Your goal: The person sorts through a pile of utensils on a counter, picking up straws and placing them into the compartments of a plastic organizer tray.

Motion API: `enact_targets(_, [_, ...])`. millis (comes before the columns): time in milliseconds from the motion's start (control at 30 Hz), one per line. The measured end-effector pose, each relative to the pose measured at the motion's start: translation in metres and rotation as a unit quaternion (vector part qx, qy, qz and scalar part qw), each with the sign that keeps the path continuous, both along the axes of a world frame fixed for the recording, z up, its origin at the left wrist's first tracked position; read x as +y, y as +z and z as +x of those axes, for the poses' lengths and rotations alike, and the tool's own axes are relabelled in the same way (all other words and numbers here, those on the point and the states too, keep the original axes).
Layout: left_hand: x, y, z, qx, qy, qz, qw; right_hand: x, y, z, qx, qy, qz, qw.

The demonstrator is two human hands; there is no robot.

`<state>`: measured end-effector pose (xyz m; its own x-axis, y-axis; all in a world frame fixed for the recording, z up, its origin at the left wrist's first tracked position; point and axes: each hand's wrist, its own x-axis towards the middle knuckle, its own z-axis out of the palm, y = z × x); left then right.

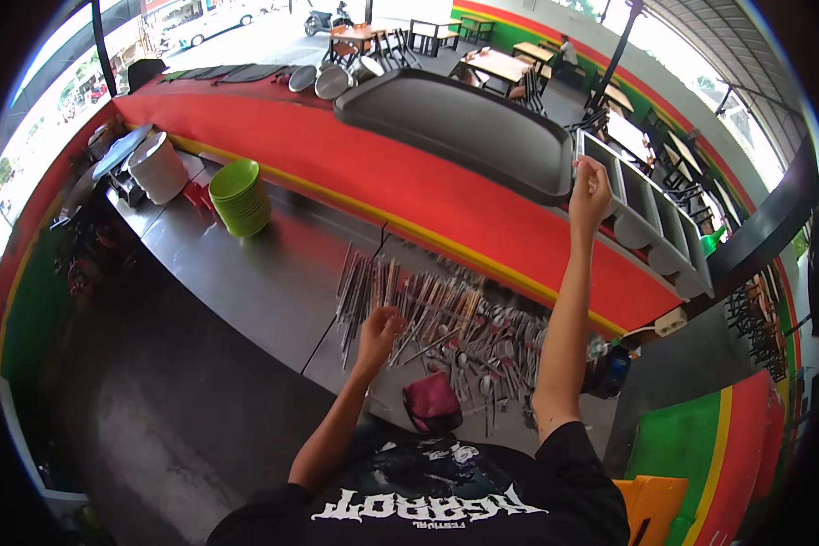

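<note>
Black T-shirt (446, 505) with white lettering fills the near edge, and just beyond it a dark red cloth (432, 400) sits bunched on the steel table (255, 273). Left hand (379, 329) is down over the near left side of a big spread of metal cutlery (455, 323), fingers curled into the pile; whether it actually grips a piece I cannot tell, it's too small and blurred. That cutlery lies loose across the table, long handles fanned at the left, spoons toward the right, between the cloth and the red counter (400, 173).

Right hand (590, 193) is up high, arm stretched far and right, fingers closed at the near left corner of a white compartmented cutlery rack (651, 218) on the counter; something thin may be pinched there, but it isn't clear. Just left of that hand lies a large dark grey tray (464, 123), touching or nearly touching the rack's end.

Far left on the table stands a stack of green plates (239, 197), and beside it a white bucket (157, 168). Round metal lids (323, 80) rest at the counter's far edge. Beyond, wooden dining tables (500, 65) stand well apart in the open hall.
</note>
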<state>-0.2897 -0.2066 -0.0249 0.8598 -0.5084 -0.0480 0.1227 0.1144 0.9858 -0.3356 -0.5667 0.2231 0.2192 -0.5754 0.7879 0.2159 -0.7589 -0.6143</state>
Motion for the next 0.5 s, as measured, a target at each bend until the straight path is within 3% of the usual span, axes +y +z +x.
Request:
enact_targets(33, [0.000, -0.006, 0.009, 0.010, 0.012, -0.001, 1.000, 0.033, -0.027, 0.001, -0.046, 0.064, 0.037, 0.996])
enact_targets(67, [0.001, -0.019, 0.018, 0.021, 0.022, -0.002, 1.000, 0.075, -0.053, -0.008, 0.016, 0.075, 0.095, 0.993])
enact_targets(100, [0.002, -0.036, 0.028, 0.021, 0.031, 0.010, 0.999, 0.102, -0.098, -0.005, 0.014, 0.159, 0.191, 0.969])
enact_targets(133, [0.002, -0.055, 0.039, 0.018, 0.039, 0.020, 0.999, 0.139, -0.134, -0.005, 0.071, 0.154, 0.251, 0.953])
enact_targets(167, [0.006, -0.065, 0.046, 0.014, 0.047, 0.030, 0.998, 0.156, -0.194, 0.004, 0.071, 0.195, 0.232, 0.950])
enact_targets(200, [0.010, -0.069, 0.052, 0.006, 0.058, 0.073, 0.996, 0.175, -0.257, 0.003, 0.156, 0.228, 0.304, 0.912])
enact_targets(267, [0.019, -0.072, 0.070, -0.021, 0.074, 0.160, 0.984, 0.241, -0.348, 0.005, 0.240, 0.164, 0.348, 0.891])
enact_targets(300, [0.021, -0.102, 0.087, -0.055, 0.100, 0.162, 0.980, 0.264, -0.373, 0.011, 0.297, 0.159, 0.351, 0.874])
enact_targets(400, [0.036, -0.137, 0.126, -0.099, 0.126, 0.241, 0.957, 0.310, -0.372, 0.043, 0.340, 0.192, 0.352, 0.850])
enact_targets(500, [0.042, -0.157, 0.165, -0.104, 0.127, 0.303, 0.939, 0.328, -0.364, 0.082, 0.381, 0.079, 0.295, 0.873])
